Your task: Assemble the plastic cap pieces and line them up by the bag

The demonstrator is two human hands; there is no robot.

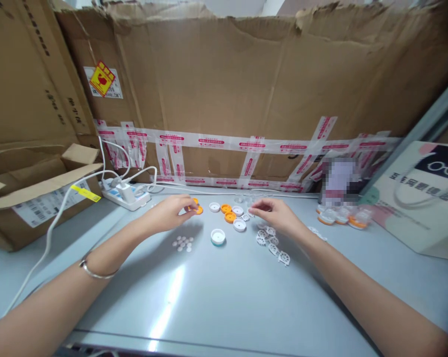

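Observation:
My left hand has thumb and fingers closed at an orange round plastic cap; another bit of orange shows just behind its fingertips. On the other side, my right hand is pinched beside clear and white small parts, and what its fingertips hold is too small to tell. Between the hands lie shallow white round caps and orange caps. Closer to me stands a white round piece with a teal base. Small white discs lie below my left hand, and several white spoked plastic parts below my right.
A power strip with white cables and an open cardboard box are at the left. A large taped carton walls off the back. Orange-based clear pieces and a printed white box stand at the right.

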